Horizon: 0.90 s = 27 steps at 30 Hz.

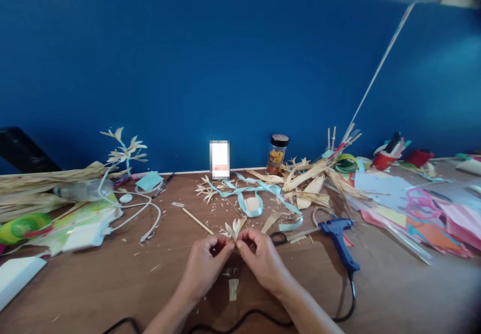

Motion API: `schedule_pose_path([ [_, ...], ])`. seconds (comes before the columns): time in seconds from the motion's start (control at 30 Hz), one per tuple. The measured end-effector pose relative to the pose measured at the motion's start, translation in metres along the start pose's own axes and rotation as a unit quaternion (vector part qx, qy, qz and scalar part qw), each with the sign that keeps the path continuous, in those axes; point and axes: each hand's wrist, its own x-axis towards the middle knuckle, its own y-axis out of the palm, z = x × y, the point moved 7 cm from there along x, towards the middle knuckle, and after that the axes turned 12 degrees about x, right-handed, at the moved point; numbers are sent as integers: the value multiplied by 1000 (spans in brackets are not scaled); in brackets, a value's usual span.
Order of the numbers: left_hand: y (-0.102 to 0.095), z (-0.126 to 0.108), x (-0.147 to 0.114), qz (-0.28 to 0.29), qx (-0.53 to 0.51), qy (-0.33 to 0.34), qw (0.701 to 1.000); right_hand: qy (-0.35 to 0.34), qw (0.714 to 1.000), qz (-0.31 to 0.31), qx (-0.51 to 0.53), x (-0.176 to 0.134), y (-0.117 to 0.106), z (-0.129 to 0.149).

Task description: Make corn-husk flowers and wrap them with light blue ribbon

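Both hands meet over the middle of the table, pinching the base of a small corn husk flower [235, 227] between them. My left hand [209, 260] is closed, thumb and fingertips on the flower's lower end. Pressed against the same spot from the other side is my right hand [259, 255], also closed. Pale pointed petals stand up above the fingertips; the base is hidden by them. A thin wooden stick [197, 221] lies just beyond my left hand. Past the hands, a light blue ribbon [278, 189] curls across the table near more husk flowers [206, 189].
A blue glue gun [338, 241] lies at right, its black cord [240, 319] running along the front. Dried husks [306, 186] and a black-lidded jar [277, 154] are behind. Coloured paper [387, 186] spreads right; a white cable [152, 208] and plastic bottle [84, 190] lie left.
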Motion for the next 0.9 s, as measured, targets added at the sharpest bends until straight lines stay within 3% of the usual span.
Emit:
schedule_pose_path([
  [0.17,2,-4,-1,12,-1,25,1000,-6,1000,4,-20,0,0,4],
  [0.4,3,-2,-2,-15,-21,29,999,9,1000,-18,14,0,0,-4],
  [0.63,8,9,-1,0,-74,-15,997,28,999,-19,23,-1,1,-7],
  [0.9,13,12,-1,23,-119,-56,991,-14,998,-46,-46,-4,-1,0],
])
